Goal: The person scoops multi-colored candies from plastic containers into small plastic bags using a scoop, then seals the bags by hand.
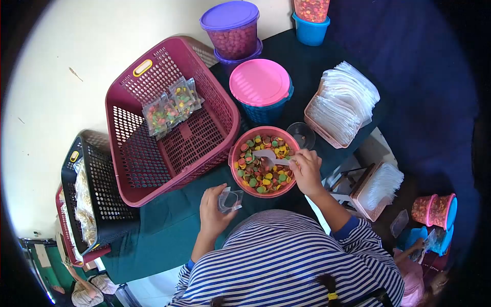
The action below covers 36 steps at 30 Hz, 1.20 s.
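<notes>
the left hand (213, 210) grips a clear bag (231, 200), seemingly to hold its mouth open; the right hand (308, 172) clasps a scoop (267, 154) over the bowl (263, 195) between them, likely placed for easy reach

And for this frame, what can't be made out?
All in the head view:
Spoon: handle end hidden by the right hand.
Bowl: floor covered by colourful pieces.
Top-right upper tub: top cut off by the picture's edge.
Lower purple tub: partly behind the upper purple tub.
</notes>
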Available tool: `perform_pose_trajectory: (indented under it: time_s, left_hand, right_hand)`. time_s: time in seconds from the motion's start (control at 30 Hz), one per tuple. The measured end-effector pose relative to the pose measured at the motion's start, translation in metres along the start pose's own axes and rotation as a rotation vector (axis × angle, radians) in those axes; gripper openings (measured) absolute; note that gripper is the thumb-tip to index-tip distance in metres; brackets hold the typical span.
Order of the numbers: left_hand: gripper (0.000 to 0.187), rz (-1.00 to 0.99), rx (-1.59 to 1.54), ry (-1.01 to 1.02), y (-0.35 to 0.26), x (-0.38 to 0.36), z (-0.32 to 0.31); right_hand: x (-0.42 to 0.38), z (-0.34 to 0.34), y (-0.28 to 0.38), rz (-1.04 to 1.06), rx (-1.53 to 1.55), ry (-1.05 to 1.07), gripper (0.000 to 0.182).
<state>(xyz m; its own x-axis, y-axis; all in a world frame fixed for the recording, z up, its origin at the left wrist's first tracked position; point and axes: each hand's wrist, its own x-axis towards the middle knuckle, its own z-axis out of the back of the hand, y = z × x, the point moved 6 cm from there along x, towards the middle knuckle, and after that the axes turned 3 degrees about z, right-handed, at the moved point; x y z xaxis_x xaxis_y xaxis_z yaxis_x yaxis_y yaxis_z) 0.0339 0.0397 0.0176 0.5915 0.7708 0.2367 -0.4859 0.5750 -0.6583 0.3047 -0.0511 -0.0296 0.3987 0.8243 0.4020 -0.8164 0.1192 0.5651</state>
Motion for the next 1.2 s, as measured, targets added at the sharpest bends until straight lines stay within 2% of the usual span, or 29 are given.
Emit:
perform_pose_trajectory:
  time_s: [0.13,0.47,0.57,0.63,0.67,0.73,0.77,0.83,0.97,1.2]
  left_hand:
    - [0.075,-0.012,-0.008,0.010,-0.004,0.005,-0.004]
    - [0.077,0.035,0.026,0.107,-0.003,0.006,-0.009]
    - [0.077,0.051,0.044,0.123,-0.002,0.005,-0.011]
    - [0.078,0.054,0.048,0.130,-0.003,0.005,-0.011]
    - [0.078,0.055,0.049,0.129,-0.004,0.004,-0.011]
    - [0.078,0.092,0.038,0.144,-0.002,0.003,-0.013]
    - [0.078,0.092,0.037,0.145,-0.002,0.003,-0.013]
    - [0.078,0.086,0.059,0.130,-0.003,0.003,-0.012]
    - [0.079,0.098,0.076,0.147,-0.004,0.003,-0.013]
    - [0.082,0.116,0.098,0.137,-0.004,0.005,-0.019]
  right_hand:
    - [-0.012,-0.003,-0.011,-0.158,0.052,0.087,0.014]
    - [-0.017,-0.008,-0.020,-0.353,0.156,0.224,0.020]
    - [-0.019,-0.013,-0.035,-0.410,0.297,0.170,0.023]
    - [-0.019,-0.017,-0.041,-0.517,0.634,0.154,0.028]
    - [-0.018,-0.015,-0.042,-0.516,0.635,0.155,0.028]
    - [-0.018,-0.007,-0.042,-0.705,0.757,0.167,0.027]
    - [-0.016,-0.004,-0.043,-0.706,0.757,0.167,0.027]
    - [-0.014,0.000,-0.042,-0.735,0.942,0.124,0.026]
    - [-0.012,0.009,-0.045,-0.810,0.995,0.066,0.025]
    - [-0.006,0.009,-0.040,-0.730,1.151,0.051,0.027]
